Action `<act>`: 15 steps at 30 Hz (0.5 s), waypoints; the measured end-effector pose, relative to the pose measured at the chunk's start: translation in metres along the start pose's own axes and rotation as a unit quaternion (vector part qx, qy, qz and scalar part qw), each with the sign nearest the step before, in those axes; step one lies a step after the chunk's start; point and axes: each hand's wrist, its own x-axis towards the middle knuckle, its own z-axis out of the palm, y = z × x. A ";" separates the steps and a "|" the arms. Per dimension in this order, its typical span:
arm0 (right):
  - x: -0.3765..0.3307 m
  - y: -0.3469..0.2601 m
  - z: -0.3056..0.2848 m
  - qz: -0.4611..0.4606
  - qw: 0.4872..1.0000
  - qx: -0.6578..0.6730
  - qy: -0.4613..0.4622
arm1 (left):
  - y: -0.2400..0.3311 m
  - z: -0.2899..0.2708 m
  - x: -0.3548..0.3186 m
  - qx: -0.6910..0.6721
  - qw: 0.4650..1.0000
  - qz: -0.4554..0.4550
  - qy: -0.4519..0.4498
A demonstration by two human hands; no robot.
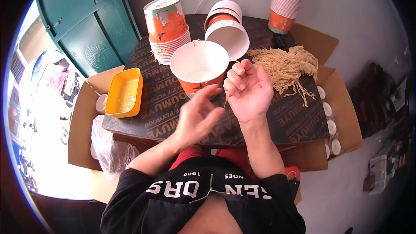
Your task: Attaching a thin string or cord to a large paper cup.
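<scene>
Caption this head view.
Left hand and right hand near a round white-lined orange paper bucket and tan string bundle.

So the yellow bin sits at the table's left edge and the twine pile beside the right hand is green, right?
Not green: the head view shows the twine pile beside the right hand is tan. Bin placement stands.

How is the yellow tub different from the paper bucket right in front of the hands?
The yellow tub is rectangular with rounded corners, while the paper bucket has a round rim. The tub is yellow inside and out; the bucket is white inside and mostly orange outside. The tub holds small pale bits, but I see none in the bucket. Both are open on top.
</scene>
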 end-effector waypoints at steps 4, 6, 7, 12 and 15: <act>-0.006 -0.001 -0.009 -0.003 0.999 -0.037 0.013 | -0.015 0.006 -0.005 -0.134 0.962 -0.208 -0.114; -0.010 -0.008 -0.018 -0.012 0.995 -0.098 0.032 | -0.016 0.001 -0.014 -0.102 0.963 -0.231 -0.099; -0.012 -0.010 -0.024 -0.025 0.982 -0.174 0.071 | -0.012 -0.002 -0.018 -0.067 0.961 -0.255 -0.083; -0.032 0.001 -0.013 -0.272 0.397 -0.876 -0.029 | -0.007 -0.017 -0.021 0.165 0.976 -0.071 -0.120; -0.054 0.019 0.003 -0.126 0.594 -0.782 -0.142 | -0.004 -0.027 -0.017 0.238 0.958 -0.021 -0.161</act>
